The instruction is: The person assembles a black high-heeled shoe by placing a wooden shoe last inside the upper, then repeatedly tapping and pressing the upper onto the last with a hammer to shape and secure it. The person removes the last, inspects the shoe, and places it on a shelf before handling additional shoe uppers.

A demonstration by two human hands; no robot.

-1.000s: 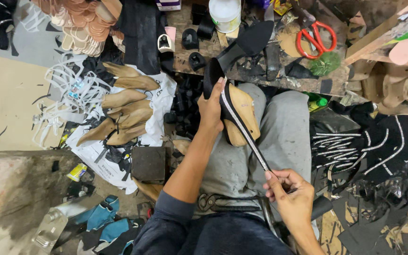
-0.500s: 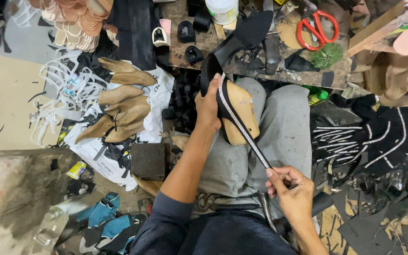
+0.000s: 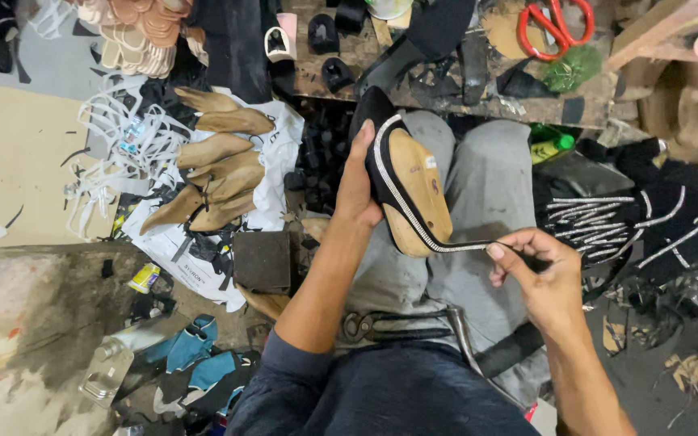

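The left hand (image 3: pixel 357 190) is clamped around the shoe last (image 3: pixel 415 194); the right hand (image 3: pixel 539 270) pinches the studded strap (image 3: pixel 414 218) shut between its fingertips.

Even overhead light, soft shadows, sharp center, slight edge distortion.

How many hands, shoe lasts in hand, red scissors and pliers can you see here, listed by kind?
Hands: 2, left hand and right hand
Last in hand, with a studded strap pulled across it: 1
Red scissors: 1
Pliers on the lap: 1
Total: 5
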